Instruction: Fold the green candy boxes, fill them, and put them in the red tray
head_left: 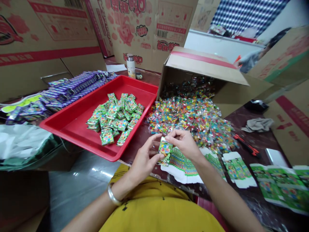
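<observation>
My left hand [146, 156] grips a small green printed candy box [165, 150] by its sides, just above the table's front edge. At the box's top end, the fingers of my right hand [182, 143] pinch the white flap. Whether anything is inside the box is hidden. Below my right wrist lies a fanned row of flat green cartons [184, 167]. Behind my hands spreads a heap of clear packets of colourful candy [190, 116], spilling from a tipped cardboard box [205, 64]. To the left, a red tray [70, 124] carries a pile of filled-looking green boxes [113, 117].
Rows of purple boxes [72, 88] line the far left. A bottle [131, 67] stands behind the tray. On the right are more flat cartons [281, 185], a red-and-black tool [246, 145] and a grey cloth [257, 124]. Another person [252, 59] is partly visible behind cardboard.
</observation>
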`<state>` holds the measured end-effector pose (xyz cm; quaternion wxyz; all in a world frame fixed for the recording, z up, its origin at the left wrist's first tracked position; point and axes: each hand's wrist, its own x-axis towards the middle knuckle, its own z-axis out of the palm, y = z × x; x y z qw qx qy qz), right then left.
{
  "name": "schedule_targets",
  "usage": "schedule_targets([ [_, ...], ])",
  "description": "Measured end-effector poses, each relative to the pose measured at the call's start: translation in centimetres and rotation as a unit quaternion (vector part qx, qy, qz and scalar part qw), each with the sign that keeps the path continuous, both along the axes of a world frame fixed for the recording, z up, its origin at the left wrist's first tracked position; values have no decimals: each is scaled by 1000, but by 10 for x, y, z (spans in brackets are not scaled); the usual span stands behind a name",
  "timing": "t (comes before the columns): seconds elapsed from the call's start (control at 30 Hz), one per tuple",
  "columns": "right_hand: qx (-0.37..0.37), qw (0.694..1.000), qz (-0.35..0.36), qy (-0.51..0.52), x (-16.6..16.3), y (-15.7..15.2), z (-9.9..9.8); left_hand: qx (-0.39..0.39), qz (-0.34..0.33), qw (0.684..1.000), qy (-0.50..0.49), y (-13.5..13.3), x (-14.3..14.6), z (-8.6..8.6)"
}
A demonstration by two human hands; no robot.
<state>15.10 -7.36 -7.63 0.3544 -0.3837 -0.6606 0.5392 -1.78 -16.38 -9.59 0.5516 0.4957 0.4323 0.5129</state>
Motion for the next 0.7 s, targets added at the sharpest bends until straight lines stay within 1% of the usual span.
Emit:
schedule_targets([
  [0.07, 52, 999, -3, -6, 0, -5, 1, 1, -3, 1000, 5, 0, -3, 2],
  [0.17, 142, 990, -4, -16, -1, -17, -3, 5, 19, 1000, 20, -1, -4, 3],
  [0.27, 194, 980, -15, -32, -2, -29, -9, -2, 22, 999, 27, -4, -2, 0],
  [0.33, 199, 979, -6, -36, -1, -30, -10, -6, 13, 999, 42, -5, -4, 0],
  [0.37, 184, 982, 4, -34, 2, -27, -10, -1, 17, 998, 59, -4, -9, 1],
  [0.4, 159, 987, 9, -29, 5, -22, -10, 10, 31, 996, 85, -2, -17, 5],
  [0.43, 134, 991, -1, -28, 9, -15, -11, 26, 58, 990, 124, 2, -29, 10],
  [0.47, 114, 993, -21, -34, 14, -7, -12, 50, 102, 978, 174, 7, -45, 17],
  [0.5, 111, 991, -54, -56, 20, 1, -14, 74, 155, 957, 234, 12, -62, 25],
  [0.53, 125, 984, -83, -97, 25, 9, -18, 96, 215, 922, 307, 19, -80, 33],
  [0.57, 144, 974, -88, -152, 29, 15, -23, 112, 262, 880, 380, 25, -97, 41],
  [0.63, 172, 948, -58, -261, 33, 23, -36, 157, 308, 799, 492, 35, -117, 52],
  [0.67, 180, 934, -37, -305, 33, 24, -42, 187, 313, 772, 520, 37, -118, 52],
  [0.7, 188, 921, -21, -340, 31, 23, -47, 219, 305, 761, 529, 38, -112, 48],
])
